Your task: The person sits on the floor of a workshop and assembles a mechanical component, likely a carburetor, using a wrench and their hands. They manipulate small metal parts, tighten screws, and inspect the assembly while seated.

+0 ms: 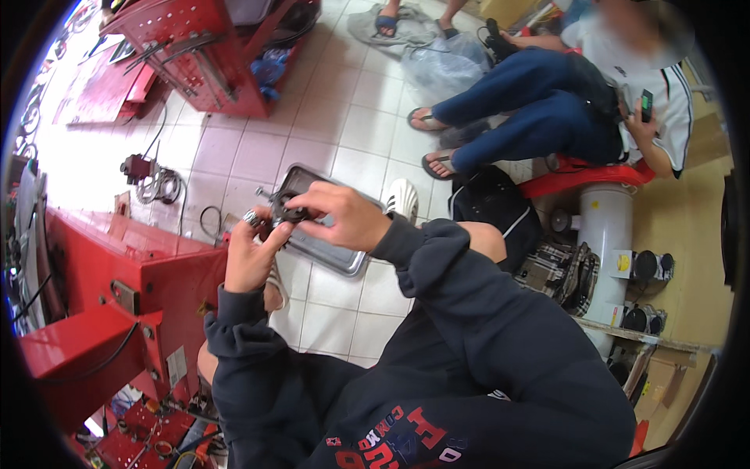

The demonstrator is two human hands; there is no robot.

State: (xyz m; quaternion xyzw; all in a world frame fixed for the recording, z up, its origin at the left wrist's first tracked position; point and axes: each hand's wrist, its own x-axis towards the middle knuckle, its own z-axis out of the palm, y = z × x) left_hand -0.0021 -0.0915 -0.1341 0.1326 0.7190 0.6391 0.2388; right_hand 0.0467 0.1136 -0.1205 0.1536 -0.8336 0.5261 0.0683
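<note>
My left hand (pixel 251 256) is closed around a small dark metal mechanical part (pixel 291 213), roughly round, with a hollow middle and a thin rod or bolt sticking out at its upper left. On that same part, my right hand (pixel 342 213) presses its fingers and thumb from the right side. The fingers hide much of it, so its exact kind cannot be told. Below both hands, a grey metal tray (pixel 349 268) with a raised rim lies on the tiled floor.
Red metal workshop frames (pixel 168 270) stand close on my left, with a red perforated cabinet (pixel 195 62) farther ahead. A cabled device (pixel 148 181) lies on the floor. At right, a person (pixel 539 102) sits holding a phone-like device, near a black bag (pixel 496 211) and a grey cylinder (pixel 605 227).
</note>
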